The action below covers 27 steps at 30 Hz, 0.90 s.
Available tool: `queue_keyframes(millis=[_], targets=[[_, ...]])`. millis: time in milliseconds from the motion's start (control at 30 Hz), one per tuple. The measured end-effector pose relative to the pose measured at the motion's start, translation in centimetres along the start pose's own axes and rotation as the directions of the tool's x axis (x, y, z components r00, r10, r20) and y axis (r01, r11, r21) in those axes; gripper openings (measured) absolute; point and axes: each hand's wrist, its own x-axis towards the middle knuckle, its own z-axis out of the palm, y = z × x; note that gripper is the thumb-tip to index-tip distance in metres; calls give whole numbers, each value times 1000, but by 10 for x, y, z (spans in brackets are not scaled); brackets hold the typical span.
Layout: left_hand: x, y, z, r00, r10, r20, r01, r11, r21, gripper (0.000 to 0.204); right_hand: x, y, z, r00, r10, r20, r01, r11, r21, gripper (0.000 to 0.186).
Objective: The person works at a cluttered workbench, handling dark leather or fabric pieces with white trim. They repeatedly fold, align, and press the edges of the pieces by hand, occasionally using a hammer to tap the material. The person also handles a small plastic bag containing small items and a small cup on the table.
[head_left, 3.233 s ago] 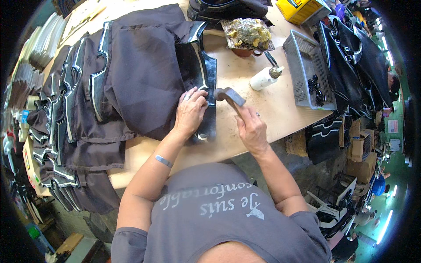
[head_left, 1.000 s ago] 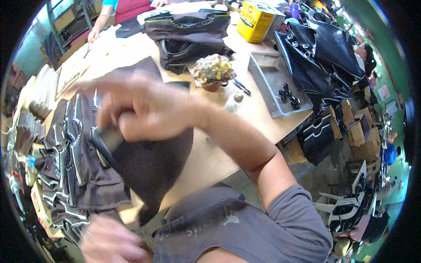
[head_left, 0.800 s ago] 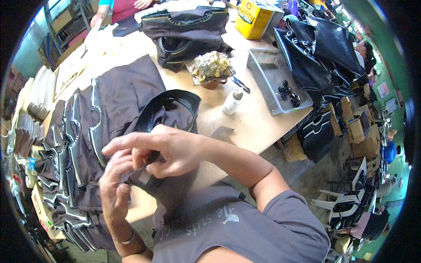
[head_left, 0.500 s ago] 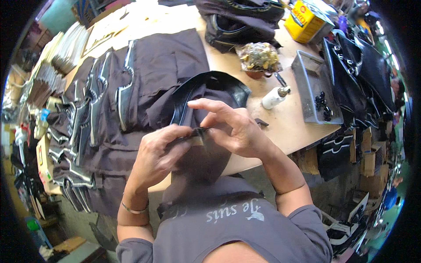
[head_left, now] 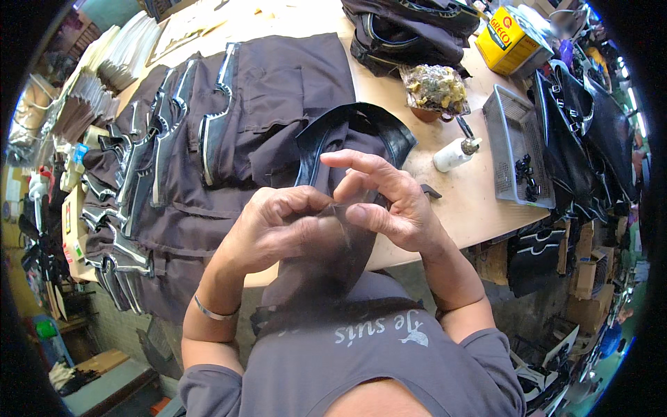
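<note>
Both hands meet over a dark brown fabric piece point(head_left: 326, 260) with a curved shiny black trim point(head_left: 314, 149) along its far end. My left hand point(head_left: 278, 226) is closed, its thumb and fingers pinching the piece's edge. Opposite it, my right hand point(head_left: 396, 205) has its thumb and bent fingers at the same edge, with the index finger stretched out to the left. Motion blurs the bit of edge between the fingertips. The near part of the piece hangs over the table edge towards my lap.
Dark fabric panels point(head_left: 271, 90) with black and white trim overlap across the left. To the right are a white bottle point(head_left: 455, 155), a plastic-wrapped bundle point(head_left: 435, 90), a grey mesh basket point(head_left: 497, 149), a yellow tin point(head_left: 511, 38) and black bags point(head_left: 590, 139). Papers point(head_left: 125, 55) are stacked far left.
The view has shifted, so the table and its things appear further right. My hands stay together at the fabric edge, and the dark strip between my fingers shows less distinctly.
</note>
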Motion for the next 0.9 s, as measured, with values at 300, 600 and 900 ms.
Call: queue_keyframes(millis=[300, 600, 900], targets=[[-5, -13, 17, 980, 68, -186, -35, 983, 179, 11, -10, -16, 14, 968, -202, -152, 95, 848, -521, 55], [-10, -21, 16, 980, -43, -194, 56, 997, 58, 21, -11, -9, 29, 983, -19, -181, -18, 980, -196, 65], [-18, -31, 6, 980, -112, -163, 81, 980, -183, 19, -5, 3, 31, 955, 267, -131, -242, 953, 181, 53]])
